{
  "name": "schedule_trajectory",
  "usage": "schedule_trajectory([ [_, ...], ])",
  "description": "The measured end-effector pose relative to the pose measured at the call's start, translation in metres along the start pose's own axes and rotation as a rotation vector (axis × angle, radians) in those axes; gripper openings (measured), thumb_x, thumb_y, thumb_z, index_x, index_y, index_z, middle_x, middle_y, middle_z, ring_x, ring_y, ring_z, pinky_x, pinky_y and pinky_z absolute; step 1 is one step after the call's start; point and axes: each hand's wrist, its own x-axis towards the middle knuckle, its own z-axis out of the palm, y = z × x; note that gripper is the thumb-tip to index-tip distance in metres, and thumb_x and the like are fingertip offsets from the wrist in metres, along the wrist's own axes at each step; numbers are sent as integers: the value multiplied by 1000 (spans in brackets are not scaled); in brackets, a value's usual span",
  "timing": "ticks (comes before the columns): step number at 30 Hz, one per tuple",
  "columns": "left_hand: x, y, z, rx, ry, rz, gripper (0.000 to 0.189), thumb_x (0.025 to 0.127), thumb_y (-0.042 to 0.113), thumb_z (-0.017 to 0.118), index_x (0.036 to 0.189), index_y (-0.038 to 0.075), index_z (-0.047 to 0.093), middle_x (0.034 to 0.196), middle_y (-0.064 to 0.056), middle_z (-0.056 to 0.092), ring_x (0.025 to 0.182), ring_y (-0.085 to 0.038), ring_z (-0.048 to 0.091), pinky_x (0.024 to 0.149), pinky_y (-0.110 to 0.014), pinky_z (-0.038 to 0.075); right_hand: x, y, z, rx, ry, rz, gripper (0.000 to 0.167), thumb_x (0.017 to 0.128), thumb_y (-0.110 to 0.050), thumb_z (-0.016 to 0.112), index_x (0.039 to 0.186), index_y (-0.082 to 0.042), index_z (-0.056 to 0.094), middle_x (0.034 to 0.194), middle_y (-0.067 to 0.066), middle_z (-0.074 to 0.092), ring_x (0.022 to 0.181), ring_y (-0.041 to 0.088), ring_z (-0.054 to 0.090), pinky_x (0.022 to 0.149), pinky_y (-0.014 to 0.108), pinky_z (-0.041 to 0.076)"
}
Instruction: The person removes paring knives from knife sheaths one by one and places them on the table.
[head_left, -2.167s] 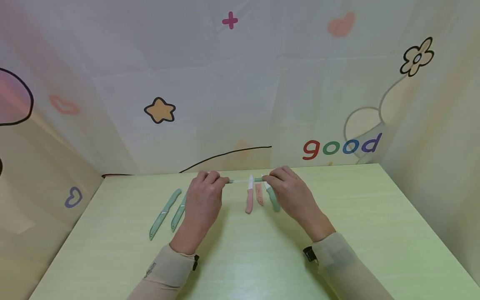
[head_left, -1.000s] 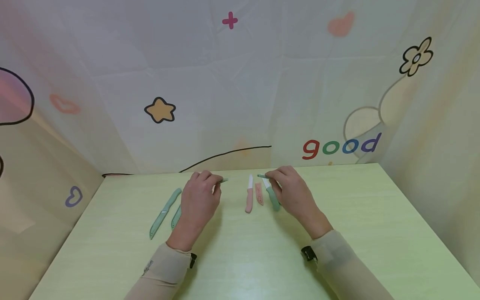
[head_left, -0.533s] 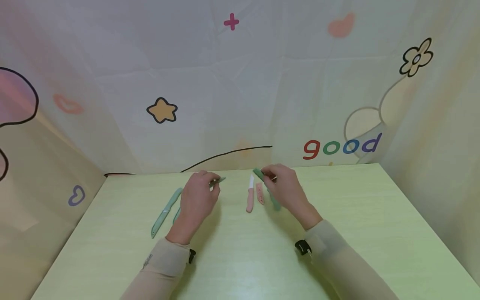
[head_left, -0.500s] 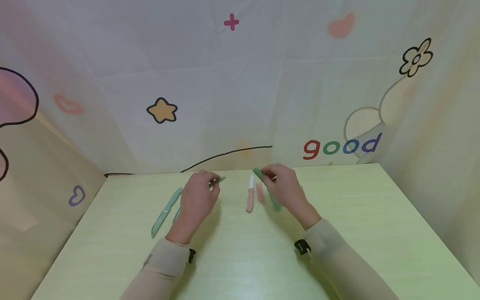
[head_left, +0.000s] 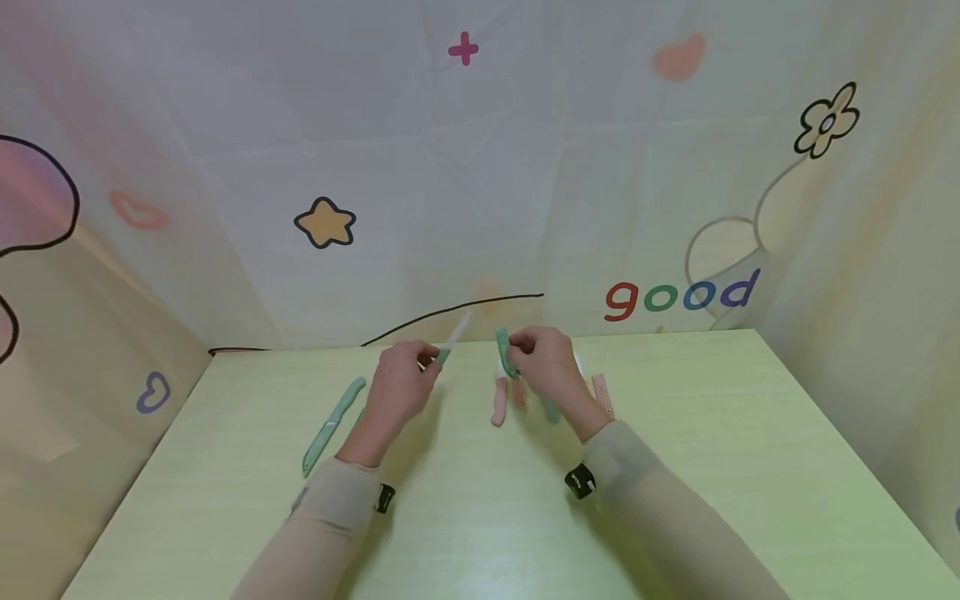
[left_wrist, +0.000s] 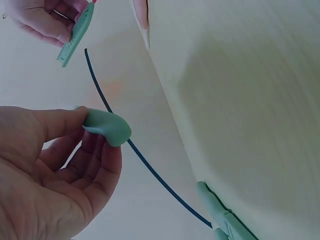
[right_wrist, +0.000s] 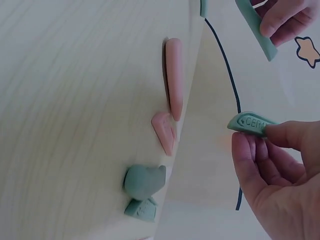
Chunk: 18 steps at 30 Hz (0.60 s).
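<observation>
- My left hand (head_left: 400,385) holds a knife by its green handle (head_left: 442,356), thumb and fingers pinching it; the white blade (head_left: 459,329) points up and away from me.
- My right hand (head_left: 551,360) pinches a green blade sheath (head_left: 503,346) between thumb and fingers. Knife and sheath are apart, both raised above the table.
- To manage this well, I'd aim the blade clear of my right fingers and grip the sheath by its flat sides, not across its end.
- The sheath's squared end is uppermost; I take that for its mouth, so lining it up with the blade seems the part to do slowly.
- A firmer hold on the handle would probably help, since my pinch looks light and the handle could twist.
- The pale yellow-green tabletop (head_left: 480,517) looks smooth. On it, a pink-handled knife (head_left: 498,402) lies just beside a pink sheath (head_left: 519,394), with a green handle (right_wrist: 142,181) near them and a second pink sheath (head_left: 602,394) farther right.
- At my left lies a sheathed green knife (head_left: 333,427); my forearm hides most of another green piece.
- Behind the table hangs a pale curtain (head_left: 480,167) printed with a star (head_left: 325,222), a flower (head_left: 827,122) and "good".
</observation>
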Motion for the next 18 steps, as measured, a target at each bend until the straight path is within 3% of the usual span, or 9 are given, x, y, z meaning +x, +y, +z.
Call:
schedule_trajectory([
  [8, 7, -1, 4, -96, -61, -95, 20, 99, 8, 73, 116, -1, 76, 96, -9, 74, 81, -21, 68, 69, -33, 54, 10, -6, 14, 35, -25, 128, 18, 101, -10, 70, 113, 1, 77, 100, 12, 76, 85, 22, 75, 71, 29, 59],
  [13, 12, -1, 9, -97, -84, -140, 18, 98, 9, 76, 113, 0, 78, 93, -9, 74, 80, -21, 65, 70, -34, 53, 15, -6, 22, 40, -46, 193, 16, 100, -7, 71, 111, 4, 76, 101, 15, 76, 82, 23, 76, 66, 26, 59],
  [18, 17, -1, 14, -85, -112, -175, 19, 97, 9, 77, 112, -1, 79, 95, -10, 75, 84, -23, 67, 74, -36, 55, 18, -10, 28, -16, -56, 236, 14, 99, -8, 75, 108, 2, 77, 102, 14, 77, 87, 26, 76, 73, 30, 59],
])
